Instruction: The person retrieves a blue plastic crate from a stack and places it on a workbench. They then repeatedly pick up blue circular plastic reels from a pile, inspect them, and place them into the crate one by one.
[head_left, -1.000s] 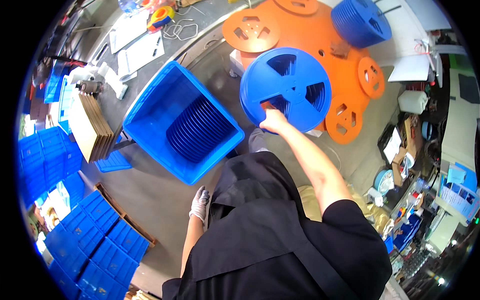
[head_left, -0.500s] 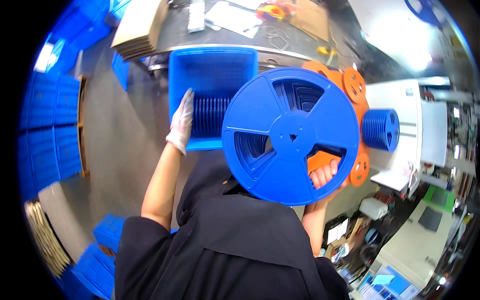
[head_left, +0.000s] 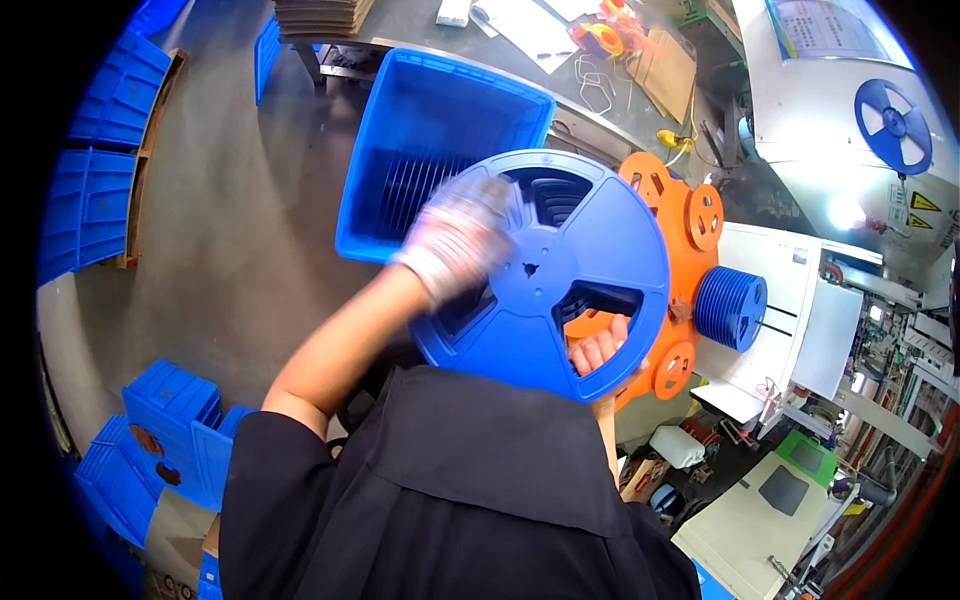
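Note:
A stack of large blue plastic reels (head_left: 615, 250) is held up in front of my body, its spoked front face turned toward the view. My right hand (head_left: 600, 348) is closed on it, the fingers hooked through the lower-right opening. My gloved left hand (head_left: 455, 240) is at the upper-left part of the front reel, between hub and rim; motion smears its fingers. Behind the stack stands an open blue bin (head_left: 465, 75). Several thin reels (head_left: 410, 185) are lined up on edge inside it, partly hidden by my hand and the stack.
An orange holder (head_left: 680, 290) with round lobes stands at right, beside a row of blue reels (head_left: 722, 300) on a white machine. A metal worktable (head_left: 420, 22) with papers and an orange tape dispenser (head_left: 600, 40) lies beyond. Stacked blue crates (head_left: 105, 200) stand left.
My left hand has left the bin's side and moved right onto the front of the reels. The view has turned, and the stack appears slightly lower and further left.

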